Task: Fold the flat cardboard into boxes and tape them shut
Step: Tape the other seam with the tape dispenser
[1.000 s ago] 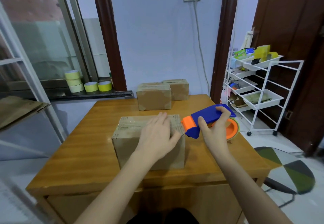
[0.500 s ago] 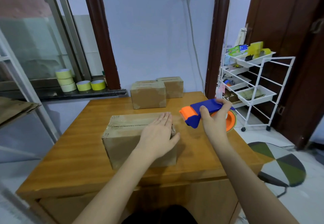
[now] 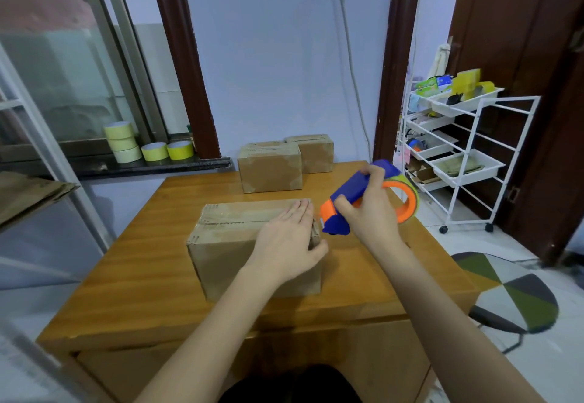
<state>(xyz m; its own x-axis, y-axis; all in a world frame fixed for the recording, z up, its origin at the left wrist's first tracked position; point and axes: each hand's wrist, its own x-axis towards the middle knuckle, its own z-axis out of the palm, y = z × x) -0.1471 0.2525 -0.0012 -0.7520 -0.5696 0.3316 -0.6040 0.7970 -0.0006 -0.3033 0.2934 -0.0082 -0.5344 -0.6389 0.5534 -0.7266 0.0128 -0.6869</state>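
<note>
A closed cardboard box [image 3: 227,244] lies in the middle of the wooden table [image 3: 132,276], with tape along its top seam. My left hand [image 3: 287,241] presses flat on the box's right end, thumb over the right edge. My right hand [image 3: 369,213] grips a blue and orange tape dispenser [image 3: 354,194] tilted down, its orange nose just off the box's top right corner. Two more closed boxes, the nearer one [image 3: 270,170] and the farther one [image 3: 314,153], stand at the back of the table.
Several yellow tape rolls [image 3: 139,147] sit on the window sill at left. Flat cardboard [image 3: 28,194] rests on a shelf at far left. A white wire cart [image 3: 455,153] stands to the right, and a patterned stool [image 3: 508,295] beside the table.
The dispenser, lifted clear of the box half a second ago, has tipped nose-down and come back beside the box's right end. My left hand stays pressed on the box.
</note>
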